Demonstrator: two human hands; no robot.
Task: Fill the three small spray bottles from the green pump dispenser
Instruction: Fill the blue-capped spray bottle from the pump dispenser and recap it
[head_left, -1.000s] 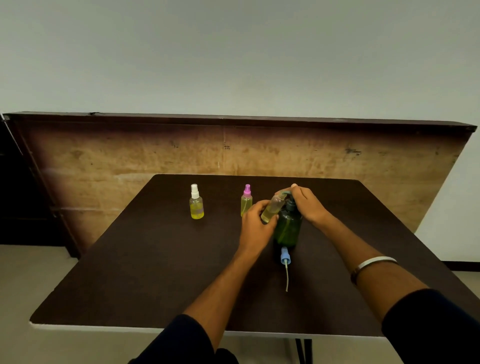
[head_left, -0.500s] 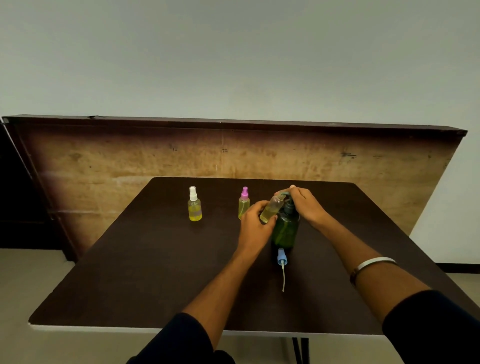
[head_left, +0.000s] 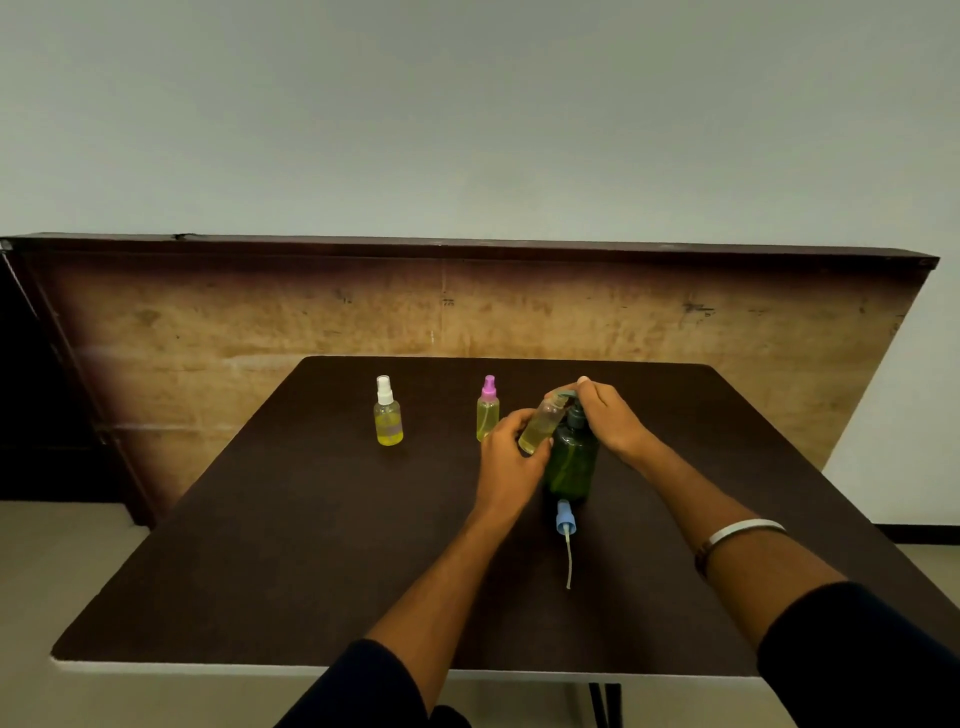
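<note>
Nozzle alignment decides it — your left hand (head_left: 511, 457) grips the uncapped bottle (head_left: 540, 426) tilted, mouth up-right at the spout, while your right hand (head_left: 610, 415) presses the green dispenser (head_left: 571, 460) pump on the worktop (head_left: 311, 545) (blue cap (head_left: 565, 519) lies nearer you).

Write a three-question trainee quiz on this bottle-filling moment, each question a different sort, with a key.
1. True or false: the white-capped bottle and the pink-capped bottle both stand upright on the table.
2. Multiple choice: where is the blue spray cap? A) screwed on a bottle B) lying on the table in front of the green pump dispenser C) in the right hand
3. Fill in: the left hand holds the uncapped bottle tilted, its mouth up at the dispenser's ____.

Key: 1 true; 2 B; 3 spout.
</note>
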